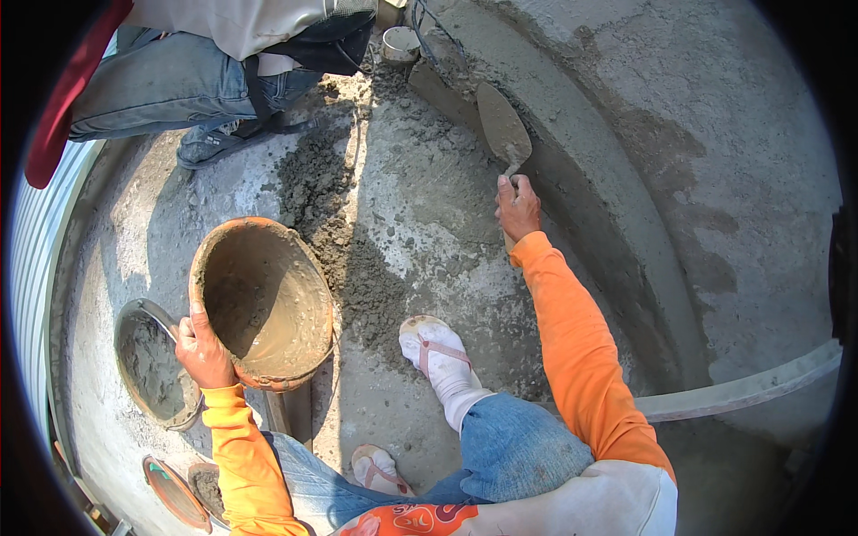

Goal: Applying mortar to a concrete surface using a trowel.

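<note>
Orange sleeves [576, 339] stretch apart: right hand [518, 207] wrapped around a mason's trowel [503, 125] at one o'clock, left hand [204, 350] gripping a mortar-coated bucket [234, 286] by its rim at nine; slackening fingers could drop it.

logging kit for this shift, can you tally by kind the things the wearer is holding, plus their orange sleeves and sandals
Trowel: 1, in the right hand
Bucket: 1, gripped at the rim by the left hand
Orange sleeves: 2
Sandals: 2
Total: 6
</note>
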Available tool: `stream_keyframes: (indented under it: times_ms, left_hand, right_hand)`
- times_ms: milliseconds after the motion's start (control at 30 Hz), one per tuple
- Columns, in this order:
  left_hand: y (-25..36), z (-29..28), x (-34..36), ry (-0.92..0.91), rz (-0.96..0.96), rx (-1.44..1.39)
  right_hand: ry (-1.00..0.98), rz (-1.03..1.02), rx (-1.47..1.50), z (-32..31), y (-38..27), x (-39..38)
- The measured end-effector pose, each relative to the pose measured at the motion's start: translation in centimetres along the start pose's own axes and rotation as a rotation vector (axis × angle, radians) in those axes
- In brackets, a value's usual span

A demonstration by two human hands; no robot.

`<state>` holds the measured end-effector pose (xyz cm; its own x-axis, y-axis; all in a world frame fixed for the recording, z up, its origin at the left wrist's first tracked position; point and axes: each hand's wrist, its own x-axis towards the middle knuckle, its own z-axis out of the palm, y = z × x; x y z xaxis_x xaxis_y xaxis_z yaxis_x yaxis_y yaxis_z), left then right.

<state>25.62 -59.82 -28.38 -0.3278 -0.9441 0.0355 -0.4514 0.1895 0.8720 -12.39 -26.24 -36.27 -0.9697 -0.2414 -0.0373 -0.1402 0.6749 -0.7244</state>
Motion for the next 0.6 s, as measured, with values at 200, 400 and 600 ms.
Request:
stream_keyframes:
  times_ms: [200,400,600]
  left_hand:
    - [0.2,0.0,-0.3,0.000,-0.026,-0.051]
    - [0.6,-0.1,-0.4,-0.013,0.018,-0.005]
    - [0.9,0.0,-0.8,-0.017,0.021,0.070]
  right_hand:
    - [-0.091,0.172,0.118,-0.5,1.5,0.1]
    - [0.021,-0.058,-0.190,-0.8,4.8,-0.9]
    - [-0.068,-0.015,-0.424,-2.4,-0.5,-0.3]
